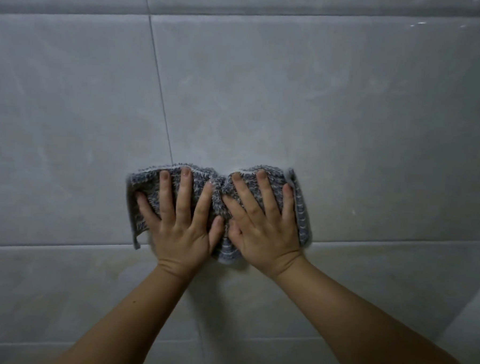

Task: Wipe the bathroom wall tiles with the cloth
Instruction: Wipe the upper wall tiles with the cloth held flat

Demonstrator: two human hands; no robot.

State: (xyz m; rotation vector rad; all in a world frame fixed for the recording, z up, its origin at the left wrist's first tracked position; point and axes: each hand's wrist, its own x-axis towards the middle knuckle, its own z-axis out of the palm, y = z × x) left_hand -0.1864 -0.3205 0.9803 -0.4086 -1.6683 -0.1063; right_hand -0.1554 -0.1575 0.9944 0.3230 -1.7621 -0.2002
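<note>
Head view: grey wall tiles point(293, 101), glossy, with pale grout lines. One blue-grey cloth point(221, 197), bunched at its middle, flat against the wall just above a horizontal grout line. Left hand point(181, 226), fingers straight and spread, pressing the cloth's left half. Right hand point(264, 227), fingers likewise straight and spread, pressing its right half. Thumbs nearly touching.
</note>
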